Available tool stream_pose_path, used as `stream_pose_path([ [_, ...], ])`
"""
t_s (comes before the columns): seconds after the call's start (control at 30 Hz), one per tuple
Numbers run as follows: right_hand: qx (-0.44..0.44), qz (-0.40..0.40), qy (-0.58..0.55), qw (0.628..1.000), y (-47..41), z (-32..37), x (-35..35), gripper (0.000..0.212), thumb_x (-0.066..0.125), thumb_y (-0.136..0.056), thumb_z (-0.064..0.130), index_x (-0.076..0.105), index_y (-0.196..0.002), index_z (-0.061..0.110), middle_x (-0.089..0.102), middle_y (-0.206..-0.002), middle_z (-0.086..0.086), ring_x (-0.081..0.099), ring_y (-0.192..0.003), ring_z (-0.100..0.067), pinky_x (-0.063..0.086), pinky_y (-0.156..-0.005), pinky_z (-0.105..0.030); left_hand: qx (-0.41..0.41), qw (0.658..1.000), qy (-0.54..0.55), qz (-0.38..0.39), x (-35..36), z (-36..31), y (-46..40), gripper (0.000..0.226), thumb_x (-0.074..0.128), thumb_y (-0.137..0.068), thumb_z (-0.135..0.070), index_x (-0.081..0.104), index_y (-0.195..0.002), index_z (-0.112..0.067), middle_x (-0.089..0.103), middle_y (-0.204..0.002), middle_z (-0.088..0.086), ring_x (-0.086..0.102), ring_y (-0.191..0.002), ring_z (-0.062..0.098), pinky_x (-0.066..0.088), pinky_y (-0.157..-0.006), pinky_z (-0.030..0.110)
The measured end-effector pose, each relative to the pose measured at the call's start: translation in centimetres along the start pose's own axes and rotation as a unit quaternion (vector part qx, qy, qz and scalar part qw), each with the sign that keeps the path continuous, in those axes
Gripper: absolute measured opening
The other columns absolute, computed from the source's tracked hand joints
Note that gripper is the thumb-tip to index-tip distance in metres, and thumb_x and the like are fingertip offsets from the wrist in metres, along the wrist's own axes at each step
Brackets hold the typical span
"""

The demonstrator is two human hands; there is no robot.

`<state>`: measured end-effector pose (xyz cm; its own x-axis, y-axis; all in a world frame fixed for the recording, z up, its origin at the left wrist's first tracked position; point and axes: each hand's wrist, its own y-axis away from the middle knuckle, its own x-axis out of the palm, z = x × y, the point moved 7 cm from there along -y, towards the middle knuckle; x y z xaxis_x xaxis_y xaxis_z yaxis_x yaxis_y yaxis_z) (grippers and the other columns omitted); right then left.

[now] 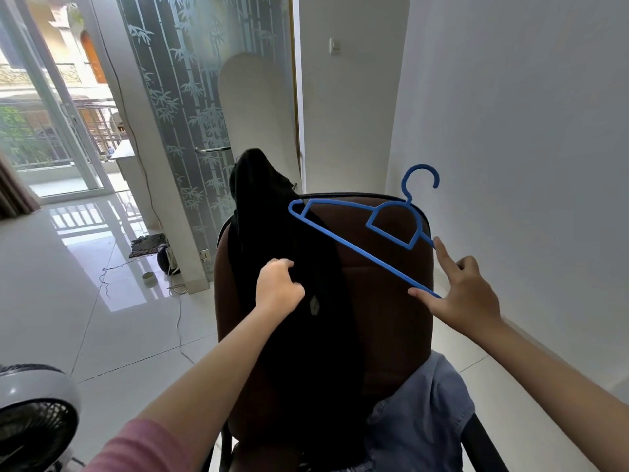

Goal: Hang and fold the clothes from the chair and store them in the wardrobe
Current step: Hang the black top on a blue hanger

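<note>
A black garment (289,240) hangs over the left side of a brown chair's backrest (384,301). My left hand (277,289) grips a bunch of that black cloth near the middle of the backrest. My right hand (459,294) pinches the right end of a blue plastic hanger (360,229), which is held tilted in front of the backrest with its hook up toward the right wall. A light blue denim garment (418,413) lies on the chair seat at the lower right.
A white wall (527,165) stands close on the right. A frosted glass door with a bamboo pattern (204,114) is behind the chair. A grey fan (34,413) sits at the lower left. Cables and small items lie on the glossy tiled floor (85,301).
</note>
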<state>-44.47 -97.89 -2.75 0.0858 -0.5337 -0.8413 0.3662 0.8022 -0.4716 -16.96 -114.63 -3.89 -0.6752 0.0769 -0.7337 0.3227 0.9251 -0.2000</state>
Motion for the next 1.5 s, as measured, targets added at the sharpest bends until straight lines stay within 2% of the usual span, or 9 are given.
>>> stream_pose_path([
  [0.17, -0.007, 0.009, 0.023, 1.000, 0.8, -0.4, -0.1, 0.103, 0.076, -0.066, 0.059, 0.026, -0.151, 0.024, 0.039, -0.085, -0.007, 0.043, -0.054, -0.015, 0.036, -0.045, -0.016, -0.028, 0.999, 0.017, 0.030, 0.7, 1.2, 0.1, 0.045, 0.067, -0.080, -0.004, 0.055, -0.124, -0.007, 0.052, -0.124, 0.011, 0.052, -0.110, 0.023, 0.043, -0.095, 0.026],
  [0.33, 0.003, 0.009, 0.018, 1.000, 0.5, -0.4, 0.2, 0.104, 0.076, -0.068, 0.058, 0.022, -0.151, 0.027, 0.039, -0.086, -0.008, 0.044, -0.058, -0.015, 0.040, -0.047, -0.019, 0.017, 0.995, -0.009, -0.099, -2.1, -0.3, -1.1, 0.033, 0.063, -0.084, -0.014, 0.056, -0.116, -0.010, 0.044, -0.118, 0.008, 0.051, -0.104, 0.023, 0.041, -0.082, 0.025],
  [0.5, -0.001, 0.007, -0.010, 1.000, 0.8, -1.0, 0.5, 0.104, 0.078, -0.066, 0.056, 0.025, -0.150, 0.026, 0.039, -0.084, -0.007, 0.042, -0.056, -0.014, 0.035, -0.045, -0.016, 0.081, 0.976, -0.143, -0.141, -3.8, -1.6, -2.9, 0.048, 0.060, -0.084, -0.016, 0.050, -0.131, -0.017, 0.031, -0.138, 0.011, 0.038, -0.121, 0.033, 0.049, -0.087, 0.042],
  [0.57, 0.001, 0.005, -0.018, 1.000, 0.9, -1.5, 0.9, 0.105, 0.077, -0.066, 0.057, 0.024, -0.150, 0.028, 0.039, -0.084, -0.006, 0.042, -0.055, -0.014, 0.036, -0.044, -0.016, 0.104, 0.959, -0.211, -0.160, -4.2, -1.7, -3.6, 0.056, 0.061, -0.083, -0.019, 0.046, -0.136, -0.022, 0.023, -0.147, 0.011, 0.032, -0.128, 0.034, 0.041, -0.098, 0.052],
  [0.63, 0.005, 0.001, -0.031, 1.000, 0.9, -2.0, 1.3, 0.105, 0.076, -0.065, 0.059, 0.021, -0.150, 0.030, 0.040, -0.085, -0.006, 0.042, -0.057, -0.013, 0.041, -0.044, -0.018, 0.131, 0.953, -0.233, -0.141, -4.2, -1.6, -4.5, 0.058, 0.061, -0.084, -0.020, 0.043, -0.140, -0.024, 0.028, -0.149, 0.009, 0.032, -0.130, 0.034, 0.033, -0.105, 0.055],
  [0.9, 0.030, -0.017, -0.084, 0.996, 0.7, -2.3, 2.8, 0.107, 0.079, -0.063, 0.056, 0.022, -0.150, 0.028, 0.044, -0.087, -0.007, 0.049, -0.065, -0.017, 0.045, -0.051, -0.022, 0.152, 0.964, -0.193, -0.103, -4.4, 0.0, -5.1, 0.049, 0.072, -0.078, -0.013, 0.060, -0.125, -0.012, 0.054, -0.110, 0.008, 0.052, -0.097, 0.031, 0.049, -0.083, 0.041],
  [1.1, -0.001, -0.029, -0.091, 0.995, 0.1, -1.0, 3.0, 0.106, 0.082, -0.061, 0.051, 0.030, -0.149, 0.021, 0.042, -0.085, -0.003, 0.044, -0.060, -0.013, 0.033, -0.048, -0.013, 0.169, 0.963, -0.194, -0.084, -4.5, 0.0, -5.3, 0.044, 0.076, -0.074, -0.026, 0.059, -0.112, -0.015, 0.055, -0.109, 0.003, 0.056, -0.097, 0.030, 0.048, -0.078, 0.037],
  [1.33, -0.016, -0.029, -0.092, 0.995, 0.6, -1.5, 2.9, 0.106, 0.085, -0.060, 0.049, 0.033, -0.148, 0.020, 0.042, -0.083, -0.004, 0.044, -0.059, -0.013, 0.038, -0.048, -0.017, 0.169, 0.965, -0.189, -0.072, -4.3, 0.1, -5.3, 0.049, 0.074, -0.075, -0.028, 0.055, -0.119, -0.017, 0.052, -0.114, 0.002, 0.054, -0.101, 0.030, 0.046, -0.080, 0.035],
  [1.5, -0.028, -0.034, -0.106, 0.993, -0.5, -0.9, 3.0, 0.107, 0.085, -0.060, 0.048, 0.033, -0.148, 0.018, 0.040, -0.084, -0.002, 0.040, -0.059, -0.008, 0.029, -0.049, -0.008, 0.182, 0.970, -0.143, -0.076, -5.3, -0.1, -5.3, 0.062, 0.067, -0.081, -0.037, 0.044, -0.135, -0.019, 0.057, -0.113, 0.000, 0.054, -0.102, 0.023, 0.050, -0.085, 0.040],
])
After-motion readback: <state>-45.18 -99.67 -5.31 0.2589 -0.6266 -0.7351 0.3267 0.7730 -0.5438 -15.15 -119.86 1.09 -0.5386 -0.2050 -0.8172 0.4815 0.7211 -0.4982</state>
